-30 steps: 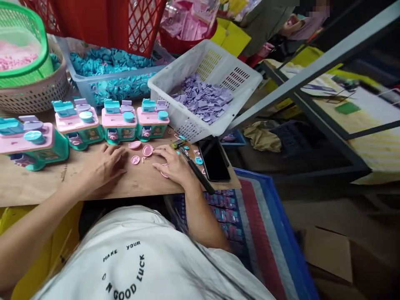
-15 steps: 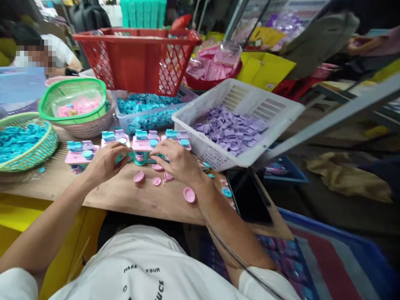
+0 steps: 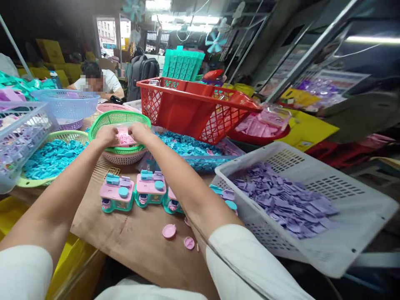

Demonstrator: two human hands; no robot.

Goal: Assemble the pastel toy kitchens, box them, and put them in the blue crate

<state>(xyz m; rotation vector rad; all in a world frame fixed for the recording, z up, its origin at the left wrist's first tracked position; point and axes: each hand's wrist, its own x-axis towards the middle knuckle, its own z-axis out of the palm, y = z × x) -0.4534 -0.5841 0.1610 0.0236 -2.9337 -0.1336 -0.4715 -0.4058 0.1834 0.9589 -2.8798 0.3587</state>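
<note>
Green basket [image 3: 128,149] sits between the person's two hands and holds small pink pieces [image 3: 125,139]. The left hand [image 3: 108,135] is at the basket's left side and the right hand [image 3: 137,130] is toward its right, both with fingers curled, with the pink pieces in the narrow space between them. The fingertips are hidden, so whether either hand grips the basket or something inside it cannot be told. Directly under the green basket, below the hands, shows a pale pink basket [image 3: 125,157] on the counter [image 3: 125,237]. Nearer the body than the hands stands a row of pink-topped, turquoise-based toy sets [image 3: 117,195], partly covered by the right forearm. Closer still lie a pink dish [image 3: 169,231] and a pink disc [image 3: 189,243]. To the right of the hands is a bluish tub [image 3: 200,158] of turquoise parts, with a red basket [image 3: 181,106] behind and above it; farther right, a white crate [image 3: 265,235] holds purple pieces [image 3: 287,204]. Left of the hands, a yellow-green basket [image 3: 23,182] contains turquoise pieces [image 3: 54,160]. Well beyond the hands, a co-worker [image 3: 111,83] in white has a lowered head.
</note>
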